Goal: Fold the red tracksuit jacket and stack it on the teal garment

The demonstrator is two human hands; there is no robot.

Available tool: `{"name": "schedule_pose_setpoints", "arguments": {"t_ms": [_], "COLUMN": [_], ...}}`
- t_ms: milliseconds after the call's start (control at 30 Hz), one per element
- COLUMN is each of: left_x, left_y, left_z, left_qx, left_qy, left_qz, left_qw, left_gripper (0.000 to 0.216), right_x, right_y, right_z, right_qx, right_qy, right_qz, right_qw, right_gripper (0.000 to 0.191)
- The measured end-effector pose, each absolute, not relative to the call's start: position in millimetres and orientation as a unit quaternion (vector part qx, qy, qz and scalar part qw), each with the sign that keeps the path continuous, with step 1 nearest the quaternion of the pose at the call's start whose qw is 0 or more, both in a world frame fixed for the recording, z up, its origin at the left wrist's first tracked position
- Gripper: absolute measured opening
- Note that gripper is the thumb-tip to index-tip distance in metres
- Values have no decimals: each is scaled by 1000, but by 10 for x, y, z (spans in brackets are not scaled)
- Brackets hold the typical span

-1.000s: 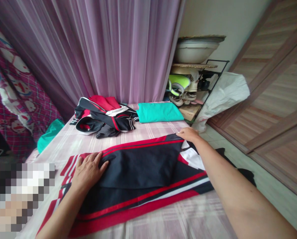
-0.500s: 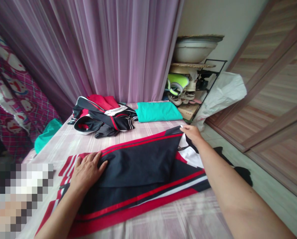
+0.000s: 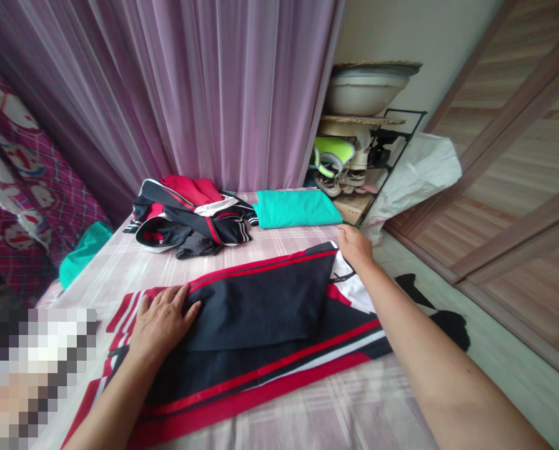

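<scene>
A black sports jacket (image 3: 260,306) with red and white stripes lies folded on the bed in front of me. Striped cuffs point left, and white lining shows at its right end. My left hand (image 3: 162,315) rests flat on the jacket's left part, fingers spread. Over the upper right corner is my right hand (image 3: 355,245), its fingers curled together and their tips just above the cloth. I see no cloth between those fingers. Farther back lies a crumpled dark and red jacket (image 3: 190,215), beside a folded turquoise cloth (image 3: 298,208).
A checked sheet (image 3: 316,406) covers the bed. Purple curtains (image 3: 242,94) hang behind it. At the back right stands a rack (image 3: 408,140) with basins (image 3: 368,94) and shoes, next to a white bag (image 3: 420,175). Wooden wardrobe doors (image 3: 508,156) line the right.
My right hand has come up slightly off the jacket's corner, which it pinched before; the corner now lies lower on the jacket. My left hand stays in place.
</scene>
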State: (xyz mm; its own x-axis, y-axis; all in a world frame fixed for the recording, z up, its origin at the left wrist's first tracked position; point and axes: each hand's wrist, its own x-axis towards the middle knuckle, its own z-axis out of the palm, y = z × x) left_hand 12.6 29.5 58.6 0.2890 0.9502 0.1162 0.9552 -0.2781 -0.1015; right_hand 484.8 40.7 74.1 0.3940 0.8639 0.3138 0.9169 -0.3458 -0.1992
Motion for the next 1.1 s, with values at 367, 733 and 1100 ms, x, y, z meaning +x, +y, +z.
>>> {"name": "schedule_pose_setpoints", "arguments": {"t_ms": [367, 733, 1100], "left_x": [120, 123, 190], "left_y": [298, 321, 114], "left_z": [562, 526, 683], "left_qx": [-802, -801, -792], "left_qy": [-590, -595, -596], "left_qz": [-19, -36, -113], "left_qw": [87, 61, 71], "left_gripper": [62, 60, 54], "right_x": [4220, 3593, 2991], "right_y": [90, -385, -791], "right_z": [395, 408, 386], "right_qx": [-781, -733, -680], "right_qy": [-624, -675, -727], "right_qz": [21, 71, 9], "right_qw": [14, 49, 97], "right_gripper": [59, 54, 54]}}
